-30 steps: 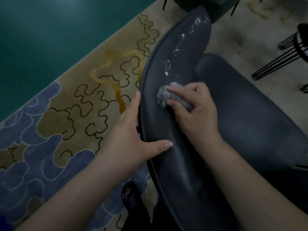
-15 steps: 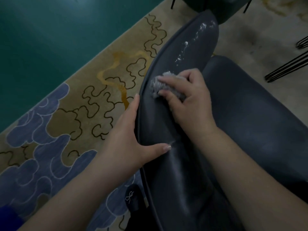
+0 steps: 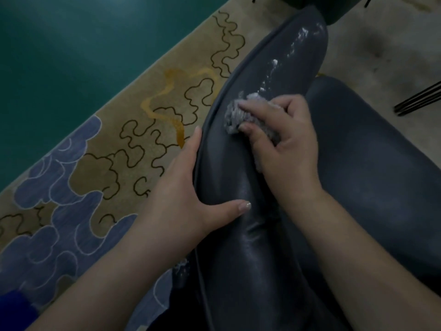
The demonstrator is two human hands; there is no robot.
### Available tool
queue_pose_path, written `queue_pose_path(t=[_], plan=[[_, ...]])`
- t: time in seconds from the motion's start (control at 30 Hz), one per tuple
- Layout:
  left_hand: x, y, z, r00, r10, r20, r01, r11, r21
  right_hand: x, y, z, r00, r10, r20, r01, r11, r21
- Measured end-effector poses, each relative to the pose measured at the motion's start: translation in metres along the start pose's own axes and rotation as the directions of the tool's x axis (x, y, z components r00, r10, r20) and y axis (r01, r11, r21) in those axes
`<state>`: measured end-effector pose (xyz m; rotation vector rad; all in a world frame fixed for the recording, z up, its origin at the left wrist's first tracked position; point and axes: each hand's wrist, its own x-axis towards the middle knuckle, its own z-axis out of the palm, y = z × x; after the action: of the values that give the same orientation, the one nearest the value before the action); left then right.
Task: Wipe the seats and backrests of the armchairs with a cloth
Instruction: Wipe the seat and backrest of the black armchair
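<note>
Backrest past cloth: foam, else bare

A lounge or waiting area is suggested: a patterned carpet with cloud shapes is laid beside a teal floor, and dark leather armchairs on thin metal legs are seen.
</note>
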<state>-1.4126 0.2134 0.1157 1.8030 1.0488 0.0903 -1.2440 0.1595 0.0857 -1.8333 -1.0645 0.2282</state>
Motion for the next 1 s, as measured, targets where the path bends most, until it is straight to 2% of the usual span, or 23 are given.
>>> queue_pose_path(t=[0.13, 0.27, 0.37, 0.57, 0.67, 0.73, 0.87, 1.0], plan=[[0.020, 0.003, -0.005, 0.999, 0.035, 0.036, -0.034, 0.999, -0.027, -0.044, -0.006, -0.010, 0.999, -0.009, 0.032, 0.007, 0.998, 0.060], [0.045, 0.007, -0.012, 0.992, 0.088, 0.094, -0.085, 0.996, -0.040, 0.003, 0.000, 0.002, 0.999, -0.030, -0.013, 0.029, 0.997, -0.068], [0.064, 0.010, -0.017, 0.981, 0.130, 0.143, -0.126, 0.991, -0.035, 0.040, 0.002, 0.011, 0.994, 0.049, -0.095, -0.055, 0.996, -0.068], [0.083, 0.012, -0.029, 0.944, 0.166, 0.287, -0.161, 0.986, -0.041, -0.015, -0.015, 0.000, 0.996, 0.068, -0.058, -0.074, 0.992, -0.101], [0.085, 0.011, -0.032, 0.935, 0.177, 0.307, -0.176, 0.984, -0.030, 0.003, -0.015, 0.006, 0.996, 0.059, -0.059, -0.068, 0.984, -0.167], [0.086, 0.011, -0.032, 0.934, 0.175, 0.311, -0.173, 0.984, -0.034, 0.037, -0.006, 0.013, 0.990, 0.079, -0.118, -0.103, 0.971, -0.214], [0.095, 0.009, -0.031, 0.926, 0.169, 0.338, -0.173, 0.985, -0.019, 0.059, 0.002, 0.018, 0.957, 0.178, -0.230, -0.218, 0.962, -0.163], [0.110, 0.014, -0.032, 0.926, 0.185, 0.329, -0.189, 0.982, -0.021, 0.016, -0.012, 0.015, 0.982, 0.129, -0.141, -0.149, 0.979, -0.142]])
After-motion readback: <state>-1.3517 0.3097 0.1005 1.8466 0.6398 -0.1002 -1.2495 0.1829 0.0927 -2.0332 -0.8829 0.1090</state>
